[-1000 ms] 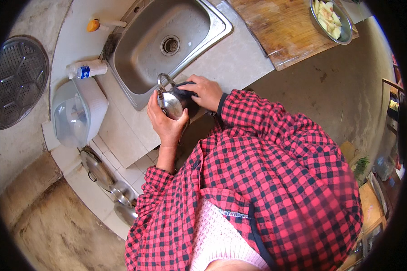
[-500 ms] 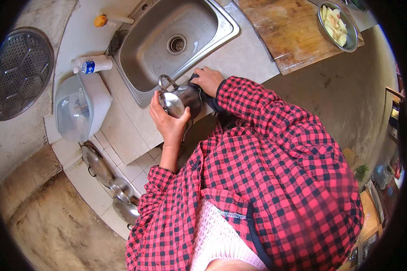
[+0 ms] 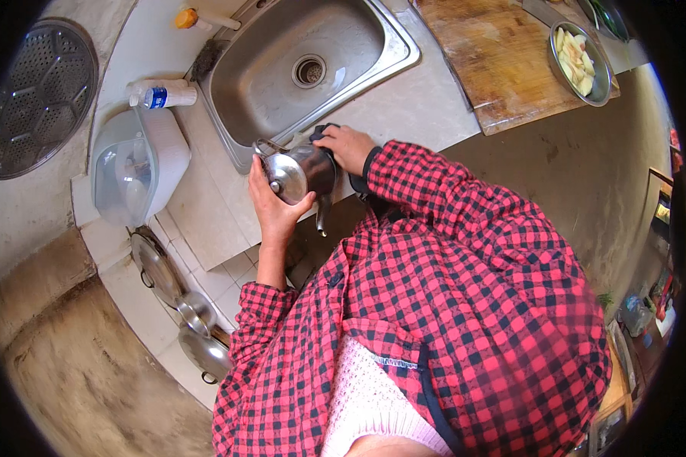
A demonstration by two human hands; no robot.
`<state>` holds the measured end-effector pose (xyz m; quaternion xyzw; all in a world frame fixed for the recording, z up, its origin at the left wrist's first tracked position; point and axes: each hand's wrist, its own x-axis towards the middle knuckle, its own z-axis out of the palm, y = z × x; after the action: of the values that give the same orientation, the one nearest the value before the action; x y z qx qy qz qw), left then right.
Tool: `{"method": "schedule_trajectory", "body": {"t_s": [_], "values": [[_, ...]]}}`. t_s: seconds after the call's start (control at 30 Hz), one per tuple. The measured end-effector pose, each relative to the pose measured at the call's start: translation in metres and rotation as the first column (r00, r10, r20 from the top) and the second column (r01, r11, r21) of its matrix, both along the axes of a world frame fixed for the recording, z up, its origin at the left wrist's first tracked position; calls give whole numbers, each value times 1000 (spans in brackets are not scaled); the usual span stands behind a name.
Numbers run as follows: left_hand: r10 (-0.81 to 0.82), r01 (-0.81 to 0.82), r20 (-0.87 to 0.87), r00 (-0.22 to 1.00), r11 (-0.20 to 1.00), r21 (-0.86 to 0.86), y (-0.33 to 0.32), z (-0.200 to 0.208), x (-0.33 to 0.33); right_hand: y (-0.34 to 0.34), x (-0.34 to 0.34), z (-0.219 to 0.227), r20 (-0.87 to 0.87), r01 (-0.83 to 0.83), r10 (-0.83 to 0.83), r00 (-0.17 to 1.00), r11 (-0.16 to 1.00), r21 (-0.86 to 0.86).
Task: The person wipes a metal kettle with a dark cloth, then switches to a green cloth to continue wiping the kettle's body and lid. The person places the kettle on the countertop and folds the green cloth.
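Note:
A steel teapot (image 3: 318, 172) is held tilted at the counter's front edge, its lidded top toward the left and its spout pointing at my body. My left hand (image 3: 276, 212) grips it round the lid (image 3: 286, 177) end, thumb and fingers spread across the rim. Against the base, my right hand (image 3: 347, 148) presses a dark cloth (image 3: 326, 132); part of the cloth hangs down below that hand. The pot's handle (image 3: 267, 146) lies on the sink side. My right fingertips are partly hidden in the cloth.
A steel sink (image 3: 282, 107) lies just beyond the teapot. At right, a wooden cutting board (image 3: 495, 65) carries a bowl (image 3: 604, 91) of cut pale pieces and a knife (image 3: 543, 12). To the left are a plastic bottle (image 3: 168, 94), a lidded plastic box (image 3: 141, 164) and pot lids (image 3: 156, 266).
The teapot has turned in my hands, so the lid's knob and the spout now show more plainly. My right hand still holds the cloth against the base. The view has shifted slightly.

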<state>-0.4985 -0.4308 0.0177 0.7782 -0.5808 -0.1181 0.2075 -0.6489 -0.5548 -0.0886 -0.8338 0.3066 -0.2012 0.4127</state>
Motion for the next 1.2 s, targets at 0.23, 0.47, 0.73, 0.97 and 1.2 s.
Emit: {"method": "schedule_trajectory", "body": {"t_s": [0.23,0.47,0.73,0.97,1.2], "values": [[115,-117,-30,993,992,-56,8,-6,-4,22,23,31,453,61,-134,881,983,172],[43,-39,-75,996,998,51,13,-1,11,-1,18,-2,-9,38,-37,999,994,107],[-391,377,48,919,909,176,-4,29,54,23,23,23,412,-6,-159,897,929,369],[-275,274,14,961,961,42,15,8,43,26,14,2,109,-53,53,993,999,-1],[-125,125,-12,992,992,-18,33,-7,32,20,35,76,412,4,28,911,997,-75]]}}
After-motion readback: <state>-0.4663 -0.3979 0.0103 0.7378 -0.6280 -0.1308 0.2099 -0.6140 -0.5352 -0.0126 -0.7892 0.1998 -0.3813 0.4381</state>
